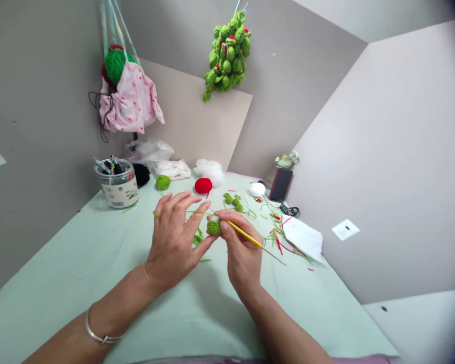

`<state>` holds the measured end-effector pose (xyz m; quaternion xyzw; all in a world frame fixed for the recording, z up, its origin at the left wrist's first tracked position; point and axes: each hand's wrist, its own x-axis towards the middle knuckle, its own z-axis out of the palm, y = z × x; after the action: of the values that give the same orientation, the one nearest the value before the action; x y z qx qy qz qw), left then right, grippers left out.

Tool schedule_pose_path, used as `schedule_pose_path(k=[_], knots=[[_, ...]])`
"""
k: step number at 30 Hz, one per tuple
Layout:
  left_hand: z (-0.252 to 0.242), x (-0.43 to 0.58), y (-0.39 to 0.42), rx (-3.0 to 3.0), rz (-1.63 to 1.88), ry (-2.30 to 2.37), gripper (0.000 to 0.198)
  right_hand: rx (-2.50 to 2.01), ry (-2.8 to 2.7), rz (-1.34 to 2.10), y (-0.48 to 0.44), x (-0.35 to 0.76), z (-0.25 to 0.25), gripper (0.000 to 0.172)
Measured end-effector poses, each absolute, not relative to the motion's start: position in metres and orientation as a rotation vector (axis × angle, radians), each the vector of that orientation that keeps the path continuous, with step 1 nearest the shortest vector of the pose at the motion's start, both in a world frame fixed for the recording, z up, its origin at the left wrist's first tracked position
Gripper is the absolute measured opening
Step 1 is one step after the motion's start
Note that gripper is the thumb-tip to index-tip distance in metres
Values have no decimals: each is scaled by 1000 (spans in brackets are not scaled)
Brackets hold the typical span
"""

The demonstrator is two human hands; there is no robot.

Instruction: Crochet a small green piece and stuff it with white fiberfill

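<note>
A small green crocheted piece (213,226) with white stuffing showing at its top sits between my two hands. My left hand (176,232) supports it with the thumb, its other fingers raised, and green yarn (197,212) runs across them. In my right hand (244,253) is a crochet hook (246,234) with a yellow handle, its near metal end pointing down to the right. The right fingertips touch the crocheted piece. Where the far hook tip meets the stitches is too small to make out. Some green yarn (198,237) lies behind the left thumb.
Beyond my hands lie a red yarn ball (203,185), a green yarn ball (163,182), white stuffing (210,172), a white ball (257,189) and small green crocheted pieces (233,202). A jar of pens (117,189) stands left. Yarn scraps and paper (303,236) lie right, near a phone (281,184).
</note>
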<state>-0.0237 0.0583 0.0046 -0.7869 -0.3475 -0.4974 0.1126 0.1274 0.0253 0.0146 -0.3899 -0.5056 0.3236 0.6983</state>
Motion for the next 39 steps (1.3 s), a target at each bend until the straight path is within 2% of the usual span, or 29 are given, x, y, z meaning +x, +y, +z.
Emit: schedule_pose_path(k=[4,7,10,20,27,32,34,39], knots=[[3,-23,56,-2289,-1695,-1069,41,-892,-1056,764,25,128,16,10],[3,-21,54,-2354,-1800,-1008,56,-867,-1072,768,25,127,17,8],[4,-20,53,-2381,-1824,-919,64,-843,-1101,748,25,124,16,5],[5,-21,51,-2431,-1858,-919,67,-874,-1289,761,20,128,15,12],[9,-24,46,-2567,-2102,-1100,71,-929,-1431,435,20,141,17,15],[11,-26,43,-2744,-2355,-1345,71,-827,-1510,173,19,140,13,39],[12,-28,43,-2877,-2467,-1417,70,-805,-1512,111,17,138,14,42],[14,-31,45,-3131,-2725,-1403,73,-835,-1442,275,16,139,18,28]])
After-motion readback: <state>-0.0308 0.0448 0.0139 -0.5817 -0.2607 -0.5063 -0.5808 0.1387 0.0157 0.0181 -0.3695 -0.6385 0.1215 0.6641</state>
